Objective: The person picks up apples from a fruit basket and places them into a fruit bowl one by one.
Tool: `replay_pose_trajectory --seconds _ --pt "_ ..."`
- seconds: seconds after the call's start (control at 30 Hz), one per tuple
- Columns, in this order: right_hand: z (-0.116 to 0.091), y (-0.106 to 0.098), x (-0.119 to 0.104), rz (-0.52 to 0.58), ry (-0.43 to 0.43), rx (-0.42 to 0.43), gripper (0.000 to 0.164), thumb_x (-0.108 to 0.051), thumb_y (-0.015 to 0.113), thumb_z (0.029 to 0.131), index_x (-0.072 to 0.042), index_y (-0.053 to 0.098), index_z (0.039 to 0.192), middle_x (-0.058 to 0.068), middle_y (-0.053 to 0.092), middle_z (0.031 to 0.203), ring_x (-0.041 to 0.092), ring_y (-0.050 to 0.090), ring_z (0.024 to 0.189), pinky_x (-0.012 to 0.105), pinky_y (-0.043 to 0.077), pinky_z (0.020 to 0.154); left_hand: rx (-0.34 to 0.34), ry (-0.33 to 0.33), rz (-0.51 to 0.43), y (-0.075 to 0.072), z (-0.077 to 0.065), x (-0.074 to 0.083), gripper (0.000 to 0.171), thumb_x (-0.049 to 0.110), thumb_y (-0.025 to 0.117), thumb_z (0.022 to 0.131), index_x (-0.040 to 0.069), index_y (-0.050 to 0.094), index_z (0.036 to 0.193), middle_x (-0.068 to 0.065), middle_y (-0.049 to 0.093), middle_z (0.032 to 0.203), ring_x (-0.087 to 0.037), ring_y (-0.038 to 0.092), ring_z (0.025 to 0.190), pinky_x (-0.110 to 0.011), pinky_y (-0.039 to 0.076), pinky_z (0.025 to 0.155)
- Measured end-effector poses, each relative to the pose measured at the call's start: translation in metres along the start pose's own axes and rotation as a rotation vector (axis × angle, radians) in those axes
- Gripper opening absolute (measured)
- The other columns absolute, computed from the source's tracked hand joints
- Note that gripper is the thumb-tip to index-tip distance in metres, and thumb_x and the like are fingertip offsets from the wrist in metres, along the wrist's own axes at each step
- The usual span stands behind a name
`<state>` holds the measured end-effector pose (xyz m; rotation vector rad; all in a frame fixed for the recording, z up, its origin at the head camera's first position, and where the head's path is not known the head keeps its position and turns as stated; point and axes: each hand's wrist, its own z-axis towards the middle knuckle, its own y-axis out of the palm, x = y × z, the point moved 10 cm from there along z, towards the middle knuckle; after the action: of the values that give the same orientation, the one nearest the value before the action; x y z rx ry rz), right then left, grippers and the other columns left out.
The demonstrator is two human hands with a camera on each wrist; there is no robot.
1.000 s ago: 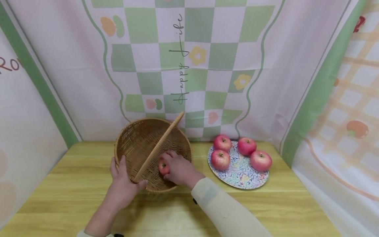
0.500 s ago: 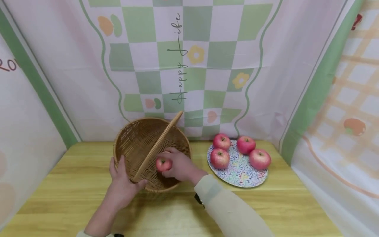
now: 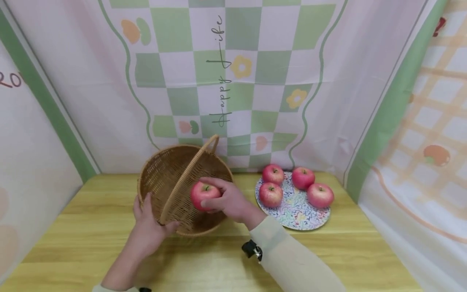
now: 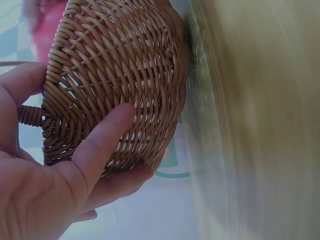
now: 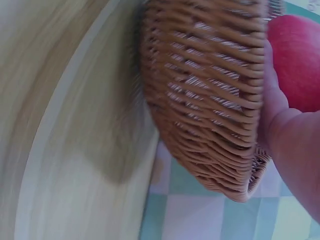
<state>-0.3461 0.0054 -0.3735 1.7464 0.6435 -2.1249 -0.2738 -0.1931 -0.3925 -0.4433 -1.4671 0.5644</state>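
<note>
A red apple (image 3: 200, 195) is held in my right hand (image 3: 230, 200) over the right half of the brown wicker basket (image 3: 153, 178). In the right wrist view the same apple (image 5: 300, 65) shows above the basket rim, beside the hand (image 5: 295, 145). My left hand (image 3: 149, 227) grips the basket's near left rim by the foot of its arched handle (image 3: 186, 174). The left wrist view has that hand's thumb over the rim and its fingers (image 4: 102, 145) against the woven outside wall. No apple shows in the visible part of the basket's inside.
Right of the basket, a round patterned plate (image 3: 292, 217) bears several red apples along its back and sides. The basket and plate stand on a wooden table (image 3: 204, 263). A checked cloth (image 3: 240, 97) hangs behind, with more cloth at both sides.
My right hand has lifted the apple from low inside the basket to about rim height. The basket and its handle have tilted slightly left. The left hand keeps its hold.
</note>
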Motion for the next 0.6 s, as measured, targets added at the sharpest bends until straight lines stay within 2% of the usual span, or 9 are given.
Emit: replay_pose_trajectory --seconds 0.07,0.17,0.27,0.37,0.4,0.5,0.6 --pt "-0.006 0.000 -0.001 0.146 0.042 0.008 0.063 -0.003 0.075 0.087 -0.014 0.053 0.145 0.017 0.055 0.133 0.030 0.064 0.103 0.049 0.058 0.077 -0.032 -0.015 -0.023 0.000 0.002 -0.005 0.123 0.029 0.082 0.083 0.001 -0.013 0.156 -0.030 -0.027 0.154 -0.064 0.031 0.127 -0.067 0.037 0.097" --pt "-0.015 -0.005 -0.006 0.232 0.080 0.042 0.063 -0.001 0.073 0.088 -0.013 0.051 0.146 0.020 0.051 0.136 0.032 0.061 0.109 0.048 0.058 0.075 -0.071 -0.035 -0.079 0.000 0.005 -0.013 0.122 0.027 0.081 0.084 0.002 -0.014 0.156 -0.034 -0.026 0.152 -0.064 0.023 0.131 -0.069 0.031 0.100" --pt "-0.027 -0.012 -0.012 0.265 0.112 0.071 0.066 -0.002 0.072 0.089 -0.013 0.048 0.148 0.020 0.046 0.141 0.034 0.060 0.110 0.048 0.058 0.075 -0.083 -0.044 -0.265 0.000 0.007 -0.019 0.112 0.014 0.079 0.084 0.006 -0.003 0.159 -0.035 -0.017 0.151 -0.060 0.031 0.128 -0.063 0.043 0.094" --pt "-0.040 -0.018 -0.018 0.288 0.125 0.086 0.067 -0.003 0.072 0.089 -0.014 0.046 0.150 0.019 0.044 0.144 0.034 0.061 0.109 0.051 0.057 0.078 -0.076 -0.034 -0.465 -0.002 0.008 -0.022 0.103 -0.004 0.074 0.082 0.013 0.009 0.160 -0.032 -0.008 0.148 -0.053 0.044 0.119 -0.049 0.056 0.082" --pt "-0.044 -0.020 -0.020 0.296 0.123 0.088 0.067 -0.003 0.071 0.089 -0.013 0.045 0.150 0.019 0.043 0.144 0.034 0.061 0.108 0.052 0.057 0.079 -0.076 -0.038 -0.524 -0.002 0.008 -0.024 0.102 -0.008 0.071 0.081 0.013 0.010 0.160 -0.031 -0.007 0.147 -0.052 0.048 0.115 -0.044 0.057 0.078" --pt "-0.057 -0.030 -0.026 0.330 0.112 0.103 0.068 -0.001 0.070 0.089 -0.011 0.044 0.151 0.020 0.040 0.146 0.034 0.062 0.107 0.054 0.056 0.080 -0.075 -0.032 -0.575 -0.003 0.008 -0.026 0.100 -0.012 0.068 0.080 0.009 0.008 0.158 -0.031 -0.007 0.144 -0.049 0.053 0.110 -0.042 0.058 0.076" --pt "-0.070 -0.045 -0.030 0.353 0.102 0.128 0.068 0.001 0.070 0.089 -0.009 0.042 0.151 0.022 0.036 0.147 0.036 0.062 0.106 0.054 0.056 0.079 -0.089 -0.014 -0.631 -0.004 0.010 -0.027 0.095 -0.015 0.065 0.080 0.006 0.009 0.154 -0.035 0.007 0.143 -0.049 0.057 0.106 -0.046 0.057 0.076"
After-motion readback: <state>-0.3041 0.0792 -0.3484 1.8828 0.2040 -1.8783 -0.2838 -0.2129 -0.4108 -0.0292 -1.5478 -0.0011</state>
